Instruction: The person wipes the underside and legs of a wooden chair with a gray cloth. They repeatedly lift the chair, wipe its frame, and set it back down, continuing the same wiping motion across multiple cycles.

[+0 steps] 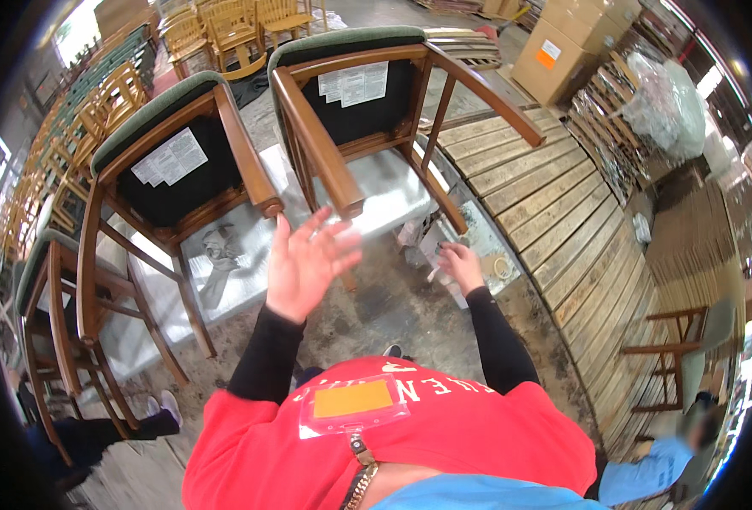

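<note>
Two upholstered wooden chairs lie tipped on a table with plastic-looking sheeting (253, 293), their undersides and legs facing me. The left chair (244, 149) has one leg end right by the fingertips of my left hand (308, 259). That hand is open, fingers spread and slightly blurred, holding nothing. The right chair (316, 136) has a leg ending just above my right hand (461, 265). My right fingers are curled in a pinch, with a small dark thing at their tips that I cannot make out. White labels (363, 83) are stuck under both seats.
Another chair (57, 297) stands tipped at far left, beside a person's shoes (169, 406). A slatted wooden platform (554, 229) runs along the right. Cardboard boxes (563, 55), rows of wooden chairs (227, 30) and a person in blue (648, 472) are around. Small items lie on a sheet (499, 268).
</note>
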The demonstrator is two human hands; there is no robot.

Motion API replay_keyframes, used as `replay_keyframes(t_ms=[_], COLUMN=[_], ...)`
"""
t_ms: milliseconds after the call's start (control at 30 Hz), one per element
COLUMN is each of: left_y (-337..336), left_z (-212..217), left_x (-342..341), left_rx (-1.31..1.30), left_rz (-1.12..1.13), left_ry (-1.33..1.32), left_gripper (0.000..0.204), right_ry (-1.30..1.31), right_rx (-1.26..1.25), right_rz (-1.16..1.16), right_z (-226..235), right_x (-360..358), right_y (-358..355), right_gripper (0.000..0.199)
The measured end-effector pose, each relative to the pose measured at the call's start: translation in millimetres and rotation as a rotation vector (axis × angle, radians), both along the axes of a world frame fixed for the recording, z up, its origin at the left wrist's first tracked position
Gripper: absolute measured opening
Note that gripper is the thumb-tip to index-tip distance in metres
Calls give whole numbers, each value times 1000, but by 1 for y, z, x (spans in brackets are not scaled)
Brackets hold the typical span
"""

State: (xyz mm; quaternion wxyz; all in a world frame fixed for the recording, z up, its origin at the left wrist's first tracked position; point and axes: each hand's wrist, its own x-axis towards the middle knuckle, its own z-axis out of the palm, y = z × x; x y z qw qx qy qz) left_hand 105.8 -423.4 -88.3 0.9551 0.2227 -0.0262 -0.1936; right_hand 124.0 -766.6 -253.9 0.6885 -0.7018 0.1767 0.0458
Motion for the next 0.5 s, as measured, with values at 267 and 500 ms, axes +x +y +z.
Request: replay_keyframes(t_ms=[267, 500], left_y=[-59, -161], left_z=[-9, -8], left_x=[83, 70], left_rx=[-19, 95], left_rz=[98, 245], left_ry=[-137, -68], left_gripper=[51, 39], right_ry=[-122, -55], right_rx=[134, 126], right_rz=[378, 410], right_z=[108, 158], right_x=[86, 132], right_y=[-56, -124], right_gripper=[31, 34])
